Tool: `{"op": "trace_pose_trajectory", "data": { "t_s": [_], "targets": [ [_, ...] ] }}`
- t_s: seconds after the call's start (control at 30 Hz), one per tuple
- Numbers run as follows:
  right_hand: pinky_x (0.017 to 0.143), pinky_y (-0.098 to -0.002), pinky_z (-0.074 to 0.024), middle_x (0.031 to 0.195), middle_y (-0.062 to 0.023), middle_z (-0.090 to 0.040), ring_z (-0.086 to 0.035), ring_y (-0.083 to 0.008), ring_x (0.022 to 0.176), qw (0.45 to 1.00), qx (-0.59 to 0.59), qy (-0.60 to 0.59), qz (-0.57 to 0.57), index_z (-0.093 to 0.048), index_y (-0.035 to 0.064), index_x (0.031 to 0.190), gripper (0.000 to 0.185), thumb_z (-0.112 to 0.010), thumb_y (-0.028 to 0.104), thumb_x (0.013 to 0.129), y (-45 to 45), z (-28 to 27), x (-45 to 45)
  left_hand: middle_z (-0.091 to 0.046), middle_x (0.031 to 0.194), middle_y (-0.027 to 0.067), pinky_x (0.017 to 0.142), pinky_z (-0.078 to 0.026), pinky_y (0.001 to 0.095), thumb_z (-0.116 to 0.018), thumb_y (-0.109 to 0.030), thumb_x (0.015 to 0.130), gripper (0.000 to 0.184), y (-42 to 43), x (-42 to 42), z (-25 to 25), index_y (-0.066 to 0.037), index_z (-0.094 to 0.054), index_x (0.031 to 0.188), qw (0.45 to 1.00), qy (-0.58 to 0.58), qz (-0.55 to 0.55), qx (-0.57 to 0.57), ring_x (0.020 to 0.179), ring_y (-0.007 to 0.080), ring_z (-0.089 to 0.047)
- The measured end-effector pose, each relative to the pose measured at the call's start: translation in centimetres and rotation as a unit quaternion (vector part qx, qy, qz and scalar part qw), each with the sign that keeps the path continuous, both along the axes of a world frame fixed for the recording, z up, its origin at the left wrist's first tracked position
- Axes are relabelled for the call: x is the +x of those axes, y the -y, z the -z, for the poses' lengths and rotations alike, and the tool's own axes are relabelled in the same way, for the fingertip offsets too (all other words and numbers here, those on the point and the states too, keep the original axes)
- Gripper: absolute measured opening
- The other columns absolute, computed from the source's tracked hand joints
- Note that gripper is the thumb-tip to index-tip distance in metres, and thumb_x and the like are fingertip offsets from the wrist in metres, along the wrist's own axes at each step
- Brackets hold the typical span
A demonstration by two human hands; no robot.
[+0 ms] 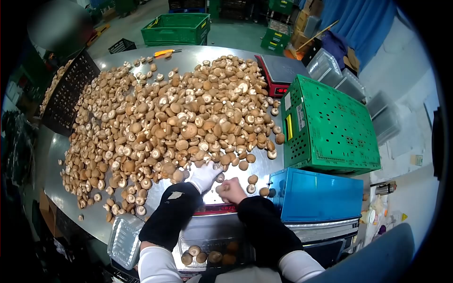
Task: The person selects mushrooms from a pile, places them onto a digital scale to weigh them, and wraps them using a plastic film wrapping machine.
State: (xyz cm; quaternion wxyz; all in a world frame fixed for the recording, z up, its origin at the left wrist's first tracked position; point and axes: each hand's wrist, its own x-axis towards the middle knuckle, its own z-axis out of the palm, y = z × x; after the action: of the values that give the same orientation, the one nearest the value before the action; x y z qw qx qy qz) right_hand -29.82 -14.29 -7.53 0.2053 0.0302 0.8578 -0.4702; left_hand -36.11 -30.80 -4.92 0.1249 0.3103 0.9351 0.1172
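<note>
A large heap of brown mushrooms (188, 130) with pale stems covers the metal table. At its near edge, my left hand (204, 178) in a white glove has its fingers stretched out among the mushrooms. A single mushroom (220, 178) lies by the glove's fingertips, between my two hands. My right hand (231, 191), bare, is closed with the fingers curled in; what it holds, if anything, is hidden. Below my hands is a scale with a red display (216, 209). Nearest to me, a clear plastic tray (181, 245) holds several mushrooms.
Right of my hands stand a blue box (321, 194) and an upturned green crate (335, 125). A red scale (284, 70) sits behind them. Clear empty trays (125, 241) are at left. A black crate (71, 94) tips toward the heap; an orange-handled tool (165, 52) lies at the back.
</note>
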Motion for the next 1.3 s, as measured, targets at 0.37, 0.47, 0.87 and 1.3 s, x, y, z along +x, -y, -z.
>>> {"op": "trace_pose_trajectory", "data": {
  "t_s": [0.37, 0.47, 0.87, 1.3],
  "targets": [
    [0.074, -0.0351, -0.0503, 0.107, -0.0103, -0.055, -0.056, -0.0254, 0.089, 0.657, -0.685, 0.175, 0.264, -0.051, 0.0058, 0.11, 0.026, -0.05, 0.005, 0.084, -6.0, 2.0, -2.3, -0.053, 0.104, 0.0143, 0.072, -0.052, 0.0387, -0.06, -0.025, 0.087, 0.025, 0.5, 1.9, -0.3, -0.012, -0.054, 0.108, 0.993, 0.023, 0.003, 0.119, 0.09, 0.0316, -0.06],
    [0.074, -0.0372, -0.0489, 0.111, -0.0133, -0.056, -0.055, -0.0301, 0.089, 0.611, -0.721, 0.186, 0.271, -0.053, 0.0093, 0.107, 0.028, -0.05, 0.014, 0.08, -5.7, -0.2, -2.6, -0.055, 0.109, 0.0091, 0.079, -0.055, 0.0335, -0.063, -0.014, 0.088, 0.043, 3.8, 1.1, 1.8, -0.011, -0.042, 0.126, 0.773, 0.478, -0.123, 0.399, 0.096, 0.0212, -0.061],
    [0.074, -0.0466, -0.0513, 0.107, -0.0187, -0.059, -0.062, -0.0367, 0.09, 0.94, 0.302, -0.153, 0.027, -0.057, 0.0194, 0.123, 0.052, -0.066, 0.041, 0.077, 0.3, -1.5, -7.4, -0.064, 0.092, 0.0145, 0.074, -0.051, 0.0386, -0.067, -0.028, 0.072, 0.025, 0.5, 0.1, -2.5, -0.009, -0.065, 0.089, 0.987, 0.092, -0.119, 0.055, 0.089, 0.0293, -0.062],
    [0.082, -0.0397, -0.0501, 0.102, -0.0128, -0.067, -0.063, -0.0324, 0.096, 0.976, 0.138, -0.169, 0.012, -0.062, 0.0218, 0.117, 0.044, -0.066, 0.038, 0.076, -1.9, -10.4, -1.5, -0.068, 0.092, 0.0131, 0.078, -0.052, 0.0396, -0.062, -0.048, 0.075, 0.045, -1.6, 1.7, -6.5, -0.012, -0.068, 0.102, 0.983, 0.099, -0.145, 0.048, 0.089, 0.0304, -0.066]
  ]
}}
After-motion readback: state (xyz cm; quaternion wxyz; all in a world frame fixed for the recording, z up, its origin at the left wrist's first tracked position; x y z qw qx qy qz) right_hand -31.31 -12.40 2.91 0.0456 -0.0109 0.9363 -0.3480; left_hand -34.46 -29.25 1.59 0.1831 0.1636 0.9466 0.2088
